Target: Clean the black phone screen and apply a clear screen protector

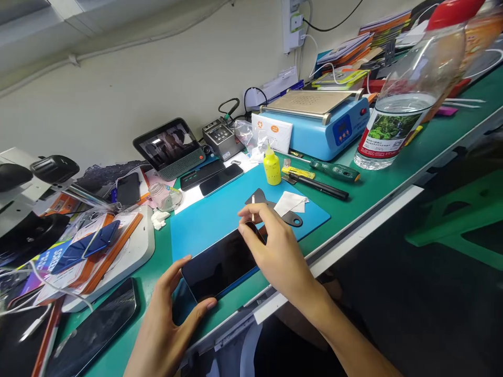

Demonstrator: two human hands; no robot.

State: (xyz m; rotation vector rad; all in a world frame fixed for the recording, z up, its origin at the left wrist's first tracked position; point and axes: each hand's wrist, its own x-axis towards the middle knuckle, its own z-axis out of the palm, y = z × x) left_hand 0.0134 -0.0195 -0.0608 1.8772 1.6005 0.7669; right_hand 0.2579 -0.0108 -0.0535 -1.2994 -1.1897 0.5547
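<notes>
A black smartphone lies screen up on a blue work mat near the bench's front edge. My left hand grips its near end, thumb on the lower corner and fingers along the left side. My right hand rests over the phone's far end and pinches a thin small stick upright between thumb and fingers. Just behind this hand lie a black flat pry tool and a white wipe.
A yellow dropper bottle, screwdrivers, a blue heating machine and a big water bottle stand behind the mat. Other phones, a small display and packaging crowd the left. The bench edge runs diagonally at right.
</notes>
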